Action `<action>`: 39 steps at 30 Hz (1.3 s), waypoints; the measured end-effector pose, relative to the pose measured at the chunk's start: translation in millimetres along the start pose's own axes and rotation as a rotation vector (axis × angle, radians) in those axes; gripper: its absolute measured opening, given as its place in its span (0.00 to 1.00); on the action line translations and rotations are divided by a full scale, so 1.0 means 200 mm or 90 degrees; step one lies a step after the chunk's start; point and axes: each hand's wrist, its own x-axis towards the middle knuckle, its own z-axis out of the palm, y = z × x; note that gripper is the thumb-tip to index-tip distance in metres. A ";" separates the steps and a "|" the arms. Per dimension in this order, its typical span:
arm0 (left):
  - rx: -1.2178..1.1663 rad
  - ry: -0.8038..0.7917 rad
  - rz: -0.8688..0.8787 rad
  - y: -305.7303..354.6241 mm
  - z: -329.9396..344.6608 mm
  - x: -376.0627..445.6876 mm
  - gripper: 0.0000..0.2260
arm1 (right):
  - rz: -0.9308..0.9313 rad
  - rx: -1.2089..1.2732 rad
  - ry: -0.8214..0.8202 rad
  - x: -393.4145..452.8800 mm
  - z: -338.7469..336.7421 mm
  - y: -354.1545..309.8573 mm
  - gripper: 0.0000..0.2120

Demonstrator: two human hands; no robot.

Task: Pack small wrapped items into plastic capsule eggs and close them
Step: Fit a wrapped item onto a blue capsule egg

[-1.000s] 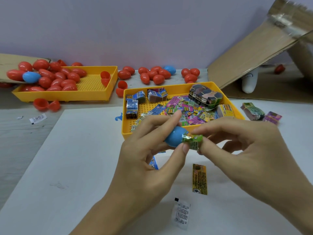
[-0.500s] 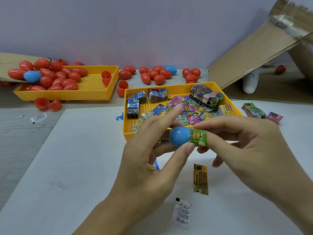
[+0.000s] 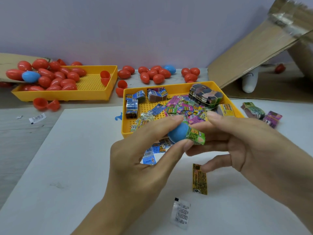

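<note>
At the far left of the counter the first yellow tray held a heap of closed red eggs with one blue egg among them, none of it disturbed over the last second. Moving right, the left hand had its forefinger and thumb curled round a blue capsule half, pinching it top and bottom just in front of the second yellow tray of loose wrapped items. A second earlier this pair sat a little lower; both hands had since lifted slightly and the capsule half had turned so more of its blue dome showed toward the camera. The green wrapped item protruded from the open mouth of the half, wider out than before, so it seemed not yet seated, perhaps being re-angled to fit. The right hand pinched that wrapper between thumb and forefinger, while its lower fingers had uncurled and now hung loosely spread. On the counter beneath lay a yellow wrapper strip and a white sachet, unmoved. Judged from this, the insertion was in progress, and the matching half, which I could not pick out, had yet to be brought in for closing.
</note>
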 end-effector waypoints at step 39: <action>-0.046 0.015 0.002 -0.01 0.06 -0.03 0.19 | 0.140 0.285 -0.036 0.01 0.01 0.09 0.12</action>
